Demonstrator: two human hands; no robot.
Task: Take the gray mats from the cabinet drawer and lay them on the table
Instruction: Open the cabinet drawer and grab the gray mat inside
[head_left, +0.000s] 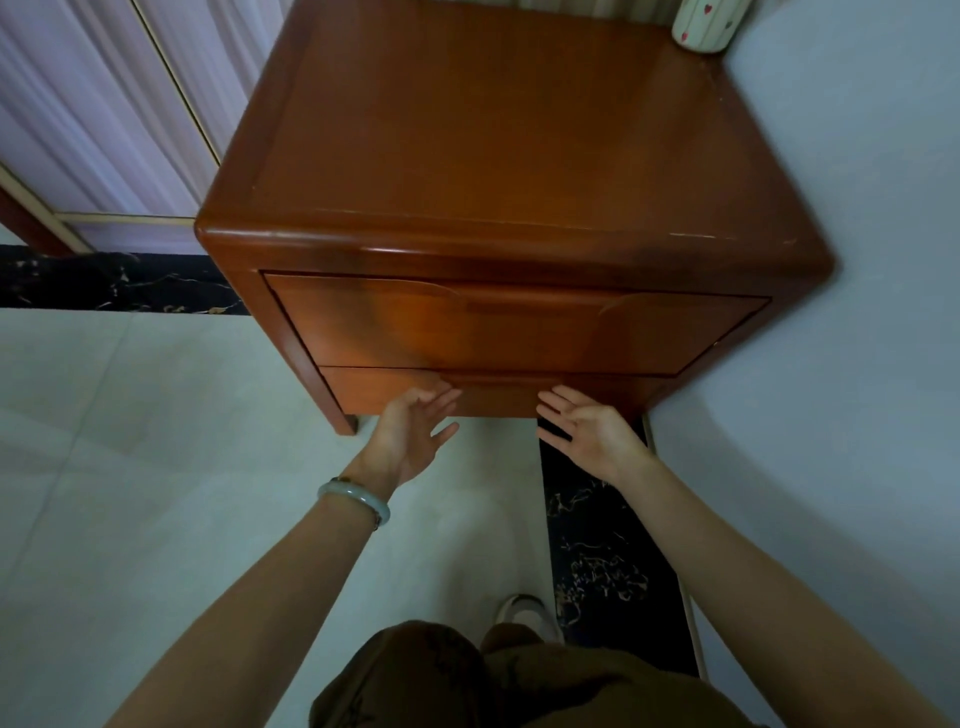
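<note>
Both hands are empty, fingers spread: left hand and right hand reach palm-up for the lower drawer of the glossy reddish-brown wooden cabinet. Hook fingertips under its recessed grip; pull evenly. Gray mats unseen, presumably inside.

Brown wooden cabinet; 2 drawers shut.
</note>
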